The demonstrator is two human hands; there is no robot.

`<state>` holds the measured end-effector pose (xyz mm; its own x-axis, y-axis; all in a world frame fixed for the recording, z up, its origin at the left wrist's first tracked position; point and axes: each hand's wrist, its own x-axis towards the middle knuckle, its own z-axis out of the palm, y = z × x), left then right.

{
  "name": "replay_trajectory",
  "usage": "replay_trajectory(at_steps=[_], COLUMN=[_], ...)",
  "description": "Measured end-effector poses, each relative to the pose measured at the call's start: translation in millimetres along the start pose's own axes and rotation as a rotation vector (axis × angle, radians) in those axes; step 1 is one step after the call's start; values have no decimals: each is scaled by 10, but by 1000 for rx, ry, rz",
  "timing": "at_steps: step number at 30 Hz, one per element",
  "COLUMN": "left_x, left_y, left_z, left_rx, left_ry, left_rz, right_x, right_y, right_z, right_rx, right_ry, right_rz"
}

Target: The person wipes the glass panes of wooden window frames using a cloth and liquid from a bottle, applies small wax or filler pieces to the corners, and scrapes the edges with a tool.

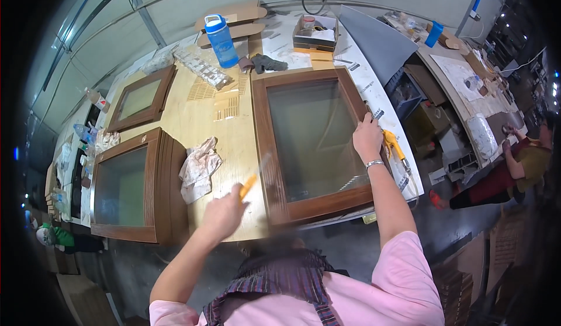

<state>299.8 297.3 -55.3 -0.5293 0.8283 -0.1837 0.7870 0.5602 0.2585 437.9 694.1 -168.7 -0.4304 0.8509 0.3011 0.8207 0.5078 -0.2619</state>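
On the pale worktable (234,145) lies a brown wood-framed glass panel (312,142); the left hand (224,215) clasps a slim yellow-handled tool (248,187); the right hand (368,138) is at the panel's right rail, its grasp unclear.

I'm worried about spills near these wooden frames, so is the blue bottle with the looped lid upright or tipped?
Upright: the blue bottle stands base down, with its looped lid uppermost.
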Motion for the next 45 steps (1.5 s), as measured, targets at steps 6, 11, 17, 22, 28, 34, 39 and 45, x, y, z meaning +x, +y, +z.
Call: replay_trajectory(at_steps=[6,11,17,22,28,34,39,45], left_x=[-152,-310,-587,-776,-939,-1202,-1394,-1546], left_y=[79,-24,118,97,11,-137,-330,-425], left_z=[-12,58,90,105,68,47,170,332], left_rx=[-55,-53,-128,-181,-190,-282,-350,-468], left_ry=[-83,-22,-103,-206,-256,-355,-318,-255], left_rz=[56,22,49,36,-29,-42,-65,-129], right_x=[-27,-21,-33,-83,-463,-606,-647,-828], right_y=[-22,-71,-64,-81,-372,-486,-507,-733], right_z=[12,6,9,0,-110,-55,-46,-210], right_rx=[-13,-34,-76,-37,199,205,208,290], right_ry=[39,18,58,136,-24,-62,-52,-111], right_rz=[-4,-11,-116,-253,-470,-473,-494,-511])
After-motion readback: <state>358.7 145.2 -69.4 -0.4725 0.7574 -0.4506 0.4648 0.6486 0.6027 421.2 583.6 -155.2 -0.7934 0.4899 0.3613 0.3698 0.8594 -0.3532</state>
